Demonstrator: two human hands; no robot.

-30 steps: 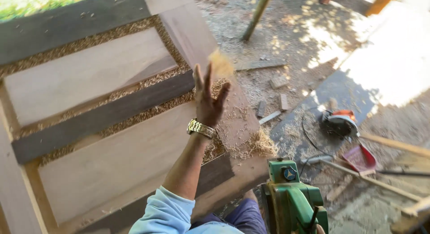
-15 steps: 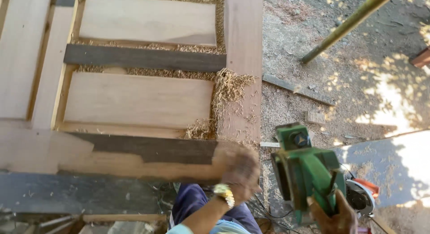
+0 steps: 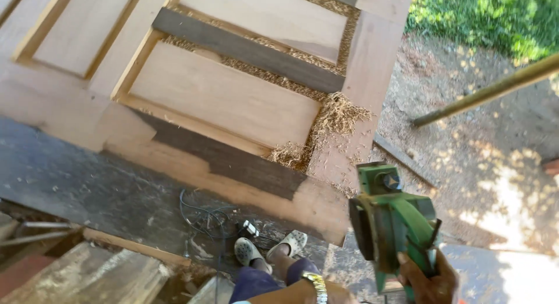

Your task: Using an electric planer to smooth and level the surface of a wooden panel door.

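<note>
Right hand closed around handle of green electric planer, probably heavy and rigid, beyond door panel's lower right corner; left hand fingers impossible to tell.

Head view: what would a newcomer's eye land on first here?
The green electric planer at lower right, gripped by the right hand off the wood. Next, the big panelled wooden door lying flat across the upper left, with heaps of wood shavings along its right edge.
</note>
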